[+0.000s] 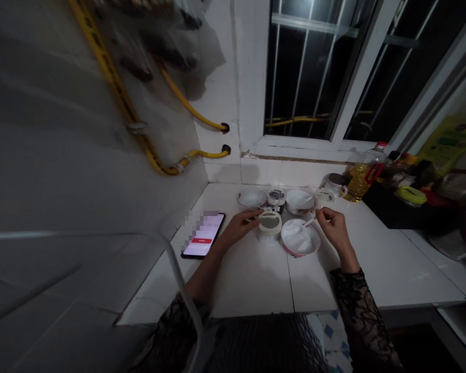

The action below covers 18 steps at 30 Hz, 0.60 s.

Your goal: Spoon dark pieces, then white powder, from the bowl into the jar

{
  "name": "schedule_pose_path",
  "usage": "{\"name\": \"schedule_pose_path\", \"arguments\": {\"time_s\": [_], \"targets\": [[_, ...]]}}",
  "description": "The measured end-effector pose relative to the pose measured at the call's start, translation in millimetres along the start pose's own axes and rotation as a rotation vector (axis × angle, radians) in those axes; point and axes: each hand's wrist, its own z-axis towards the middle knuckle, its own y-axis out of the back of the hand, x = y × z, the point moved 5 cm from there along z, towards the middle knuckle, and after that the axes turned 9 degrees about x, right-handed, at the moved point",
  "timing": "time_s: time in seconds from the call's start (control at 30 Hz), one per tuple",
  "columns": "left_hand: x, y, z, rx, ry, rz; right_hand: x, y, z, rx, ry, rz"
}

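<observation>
My right hand (333,226) pinches the handle of a small light spoon (309,221), whose other end rests in the white powder of a pink-rimmed bowl (301,250). Just left of that bowl stands a round jar (270,228) with a pale rim and a greenish top. The fingertips of my left hand (244,226) touch the jar's upper left edge; whether they grip anything is too small to tell. Behind these are a second bowl with white content (299,201), a dark-topped jar (276,196) and a shallow white bowl (250,198).
A lit phone (204,235) lies left of my left forearm. At the back right are a lidded jar (336,184), an oil bottle (360,178) and a dark box (388,207) of condiments. Yellow pipe (132,114) runs along the left wall; a pale cable hangs in front.
</observation>
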Motion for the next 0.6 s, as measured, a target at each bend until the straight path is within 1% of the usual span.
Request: {"name": "schedule_pose_path", "arguments": {"time_s": [0.07,0.13,0.27,0.4,0.5,0.6], "targets": [[1,0.3,0,0.004,-0.001,0.006,-7,1,1,0.124,-0.059,0.014],[1,0.4,0,0.006,-0.007,0.012,-10,1,1,0.217,-0.08,0.018],[1,0.0,1,0.007,-0.009,0.019,-9,-4,-1,0.302,-0.094,0.056],[1,-0.2,1,-0.002,-0.011,0.015,-5,-21,-2,0.438,-0.074,0.165],[1,-0.2,1,-0.001,-0.004,0.017,-5,-27,-2,0.474,-0.079,0.209],[1,-0.4,0,0.003,0.002,0.013,-10,-23,0,0.427,-0.116,0.202]]}}
